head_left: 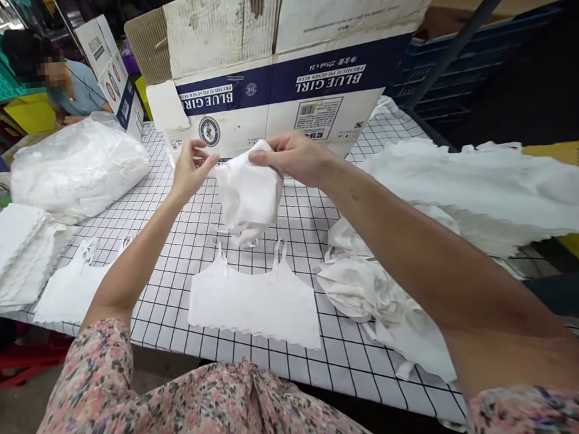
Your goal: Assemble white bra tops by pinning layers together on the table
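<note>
My right hand (295, 158) pinches a bunched white camisole top (250, 193) by its upper edge and holds it above the table. My left hand (193, 168) is just left of that top, thumb and curled fingers apart, with nothing visible between them. Below the hands another white camisole (253, 303) lies flat, its two thin straps pointing away from me. Under my right forearm sits a crumpled heap of white garments (375, 287). Beside my left forearm lies one more flat camisole (74, 284), partly covered by the arm.
A large cardboard carton (280, 104) stands behind my hands on the checked tablecloth (163, 307). To the left are stacked white garments (16, 255) and a filled clear plastic bag (80, 170). More white fabric (482, 188) lies at right. Another person (79, 86) sits at far left.
</note>
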Motion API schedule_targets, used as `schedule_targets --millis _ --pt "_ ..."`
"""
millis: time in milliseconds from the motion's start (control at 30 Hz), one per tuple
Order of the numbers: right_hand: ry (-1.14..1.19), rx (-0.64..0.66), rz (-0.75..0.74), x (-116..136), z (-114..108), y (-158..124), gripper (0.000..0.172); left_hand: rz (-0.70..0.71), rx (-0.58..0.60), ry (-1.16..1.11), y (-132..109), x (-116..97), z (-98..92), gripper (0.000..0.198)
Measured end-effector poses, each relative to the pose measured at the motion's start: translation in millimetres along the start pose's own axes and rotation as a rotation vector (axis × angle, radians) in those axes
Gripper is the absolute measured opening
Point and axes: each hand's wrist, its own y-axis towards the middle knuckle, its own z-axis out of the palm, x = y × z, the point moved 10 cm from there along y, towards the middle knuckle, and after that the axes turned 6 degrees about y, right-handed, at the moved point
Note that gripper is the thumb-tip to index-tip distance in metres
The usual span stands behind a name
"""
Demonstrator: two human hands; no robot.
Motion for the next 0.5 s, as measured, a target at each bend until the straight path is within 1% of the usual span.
schedule_targets --millis 33,67,100,133,167,200,233,267,300,367,400,467,500 --pt "-0.056 0.034 0.002 5.5 5.4 2.2 0.047 0.038 0.073 -0.042 1.4 -7.1 14.3 0.033" --pt "-0.101 0.067 -0.006 11.8 10.4 3.3 0.043 0.046 0.215 -0.104 1.1 -13.5 36.4 0.038" --pt "-0.137 0.089 -0.018 18.7 13.4 3.3 0.041 0.023 0.389 -0.165 -2.3 -19.1 61.4 0.048" --pt "-0.156 0.095 -0.029 25.4 12.8 2.0 0.038 -0.018 0.547 -0.208 -8.1 -23.9 83.6 0.059" --pt "-0.158 0.087 -0.031 30.9 8.4 -0.4 0.037 -0.059 0.668 -0.224 -14.0 -28.1 99.9 0.065" --pt "-0.153 0.077 -0.014 33.9 0.7 -4.0 0.037 -0.083 0.734 -0.218 -17.8 -32.3 109.0 0.065" --pt "-0.148 0.073 0.021 34.3 -9.1 -8.6 0.038 -0.084 0.748 -0.199 -18.4 -36.9 111.2 0.062" --pt "-0.153 0.079 0.069 32.3 -20.1 -14.3 0.038 -0.067 0.717 -0.178 -15.9 -41.9 107.3 0.057" --pt "-0.167 0.095 0.128 28.5 -31.8 -20.9 0.039 -0.045 0.663 -0.158 -12.0 -46.7 99.1 0.051" --pt "-0.198 0.115 0.238 20.0 -57.2 -35.6 0.039 -0.015 0.553 -0.134 -3.7 -55.4 76.6 0.04" --pt "-0.204 0.102 0.272 18.0 -70.6 -42.4 0.037 -0.006 0.507 -0.135 0.3 -59.6 64.3 0.035" --pt "-0.195 0.039 0.289 21.0 -94.6 -53.9 0.03 0.005 0.456 -0.139 6.4 -68.0 42.5 0.033" --pt "-0.189 -0.001 0.274 25.8 -103.9 -58.6 0.026 0.013 0.446 -0.137 8.5 -72.5 33.6 0.033"
